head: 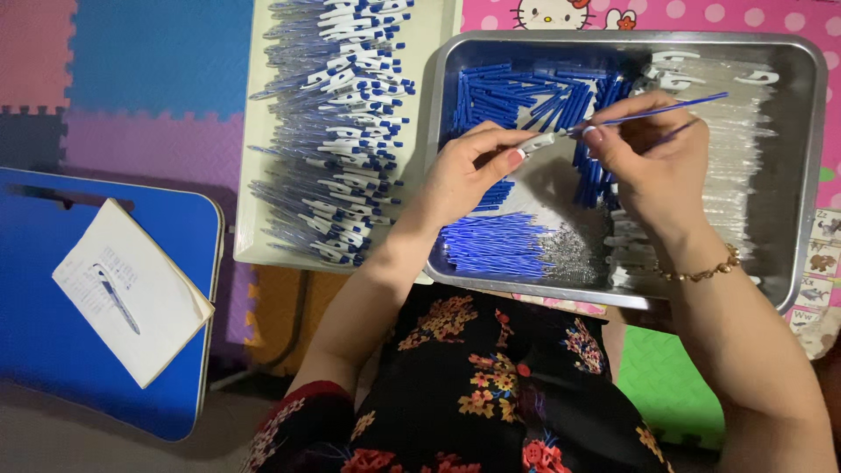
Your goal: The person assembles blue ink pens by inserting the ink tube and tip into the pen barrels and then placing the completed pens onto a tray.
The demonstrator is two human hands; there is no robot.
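Note:
My left hand (469, 171) pinches the white tip end of a clear pen barrel (541, 140) over a metal tray (802, 175). My right hand (648, 162) grips a thin blue refill (666, 109) whose near end meets the barrel. A gold bracelet circles my right wrist. In the tray lie blue pen caps (517, 92) at the back, blue refills (495, 245) at the front left, small metal springs (569, 254) beside them, and clear barrels (736, 131) on the right.
A cream tray (434, 88) to the left holds several rows of assembled blue-and-white pens (337, 131). Further left, a blue lap table (53, 333) carries a notepad (131, 293) with a pen on it. Coloured foam mats cover the floor.

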